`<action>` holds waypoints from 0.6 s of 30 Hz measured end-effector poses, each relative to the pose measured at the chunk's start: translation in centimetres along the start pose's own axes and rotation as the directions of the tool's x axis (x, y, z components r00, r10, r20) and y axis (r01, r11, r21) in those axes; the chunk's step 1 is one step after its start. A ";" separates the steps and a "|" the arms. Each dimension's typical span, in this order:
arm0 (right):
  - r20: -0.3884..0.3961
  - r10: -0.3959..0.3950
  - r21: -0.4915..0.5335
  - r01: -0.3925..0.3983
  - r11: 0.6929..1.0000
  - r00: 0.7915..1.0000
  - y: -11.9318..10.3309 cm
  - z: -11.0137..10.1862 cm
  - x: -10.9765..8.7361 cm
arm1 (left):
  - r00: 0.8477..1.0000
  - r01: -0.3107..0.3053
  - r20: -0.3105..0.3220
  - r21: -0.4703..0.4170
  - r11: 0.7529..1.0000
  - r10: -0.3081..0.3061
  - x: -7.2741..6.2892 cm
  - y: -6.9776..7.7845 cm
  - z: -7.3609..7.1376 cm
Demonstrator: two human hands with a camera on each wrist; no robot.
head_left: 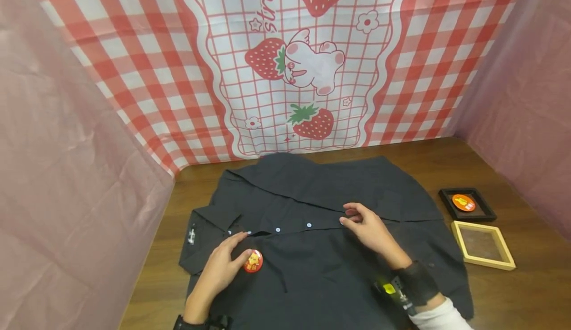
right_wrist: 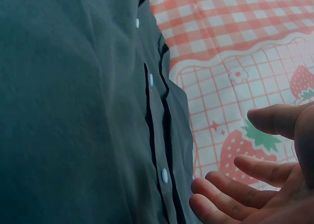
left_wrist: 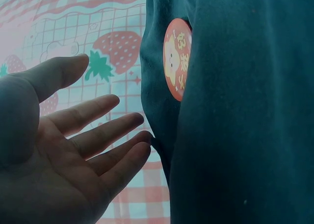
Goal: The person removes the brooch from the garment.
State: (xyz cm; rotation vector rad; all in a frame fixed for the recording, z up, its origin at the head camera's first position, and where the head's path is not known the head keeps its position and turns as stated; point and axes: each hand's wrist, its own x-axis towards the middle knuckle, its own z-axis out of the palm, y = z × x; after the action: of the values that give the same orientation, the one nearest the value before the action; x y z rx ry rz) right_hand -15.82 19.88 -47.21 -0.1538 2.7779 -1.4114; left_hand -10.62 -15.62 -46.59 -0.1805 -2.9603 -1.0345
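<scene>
A dark button-up shirt [head_left: 321, 270] lies spread on the table with its collar to the left and a row of white buttons across the middle. A round red badge [head_left: 253, 260] with a yellow cartoon figure sits on the shirt near the collar; the left wrist view shows it partly behind a fold. My left hand [head_left: 220, 266] has its fingers spread over the front of the shirt, the thumb right beside the badge. Farther along the button row, my right hand [head_left: 369, 228] hovers with loosely bent fingers and nothing in its grasp, near a white button [head_left: 309, 225].
At the right of the wooden table [head_left: 540, 295] lies a black square frame [head_left: 486, 215] with an orange badge [head_left: 463, 202] in it. Just in front is a pale yellow frame [head_left: 489, 262], close to the shirt's hem. A checked strawberry cloth [head_left: 379, 97] hangs behind.
</scene>
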 end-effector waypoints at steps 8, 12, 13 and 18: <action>0.007 -0.014 0.022 0.014 1.000 1.000 0.0 0.6 0.0 | 1.000 0.014 0.013 -0.003 1.000 -0.014 -0.1 0.1 0.0; 0.012 -0.004 0.028 0.004 1.000 1.000 -0.3 0.8 -0.1 | 1.000 0.003 0.019 0.003 1.000 -0.003 -0.3 0.3 -0.1; 0.014 -0.004 0.026 0.003 1.000 1.000 -0.3 0.9 -0.1 | 1.000 -0.002 0.019 0.006 1.000 0.002 -0.4 0.3 -0.2; 0.026 -0.021 0.037 0.020 0.999 0.999 -0.5 1.2 -0.1 | 1.000 -0.004 0.011 0.001 1.000 0.004 -0.4 0.3 0.0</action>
State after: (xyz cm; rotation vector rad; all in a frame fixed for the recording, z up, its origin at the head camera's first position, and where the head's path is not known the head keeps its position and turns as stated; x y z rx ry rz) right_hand -15.59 18.63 -47.59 -0.1985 2.7356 -1.4526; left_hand -10.17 -15.44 -46.48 -0.1926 -2.9695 -1.0343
